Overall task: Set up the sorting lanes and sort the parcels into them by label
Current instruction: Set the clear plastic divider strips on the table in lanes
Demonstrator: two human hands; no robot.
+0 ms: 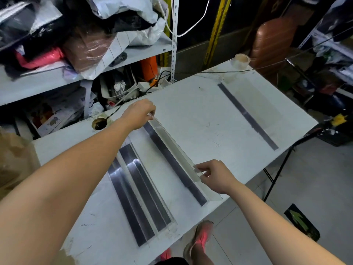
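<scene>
At the white bench [200, 115], my hands are clamped on a clear divider strip [174, 148]: left hand [140, 113] pinching its far end, right hand [214, 175] its near end, mid-bench, beside spare dividers [141, 190].

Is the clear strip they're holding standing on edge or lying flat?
On edge: left hand and right hand pinch the top of the strip.

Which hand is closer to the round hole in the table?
Left. The left hand pinches the clear divider at its far end, beside the hole; the right hand pinches its near end, farther off.
</scene>
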